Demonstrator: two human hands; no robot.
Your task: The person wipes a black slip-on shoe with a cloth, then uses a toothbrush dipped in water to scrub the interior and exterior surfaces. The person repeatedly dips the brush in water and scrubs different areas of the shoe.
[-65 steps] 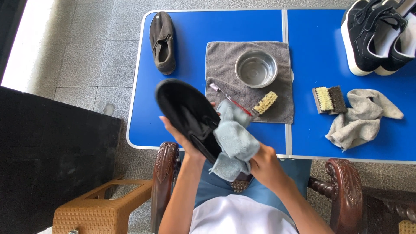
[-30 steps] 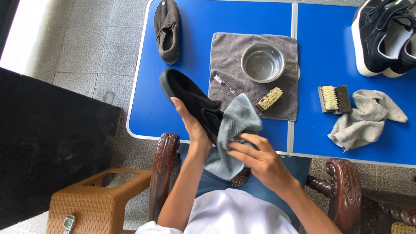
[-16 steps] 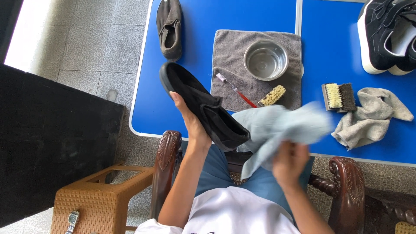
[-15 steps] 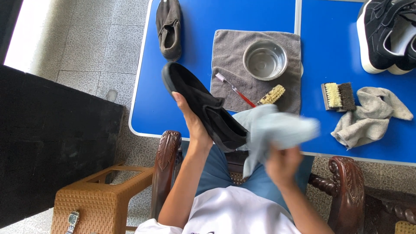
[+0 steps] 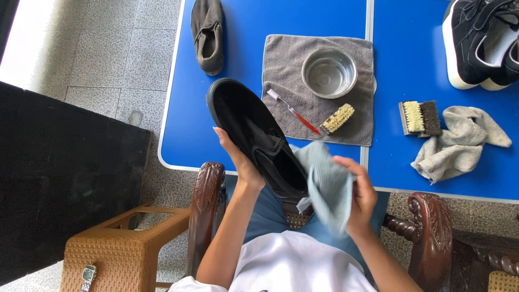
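My left hand (image 5: 240, 159) grips a black slip-on shoe (image 5: 254, 135) from underneath, holding it tilted over the near edge of the blue table (image 5: 238, 32). My right hand (image 5: 359, 192) clutches a pale blue-grey cloth (image 5: 327, 184) pressed against the shoe's heel end. The matching second dark shoe (image 5: 208, 35) lies on the table at the far left.
A grey towel (image 5: 286, 65) carries a metal bowl of water (image 5: 328, 72), a red toothbrush (image 5: 294, 112) and a small scrub brush (image 5: 337, 119). To the right lie a bristle brush (image 5: 420, 117), a crumpled grey rag (image 5: 459, 143) and black-and-white sneakers (image 5: 476, 43). A wicker stool (image 5: 116, 254) stands at my left.
My right hand pulled the cloth away from the shoe and shook it out, then brought it back against the heel. The shoe has stayed in my left hand, shifting slightly.
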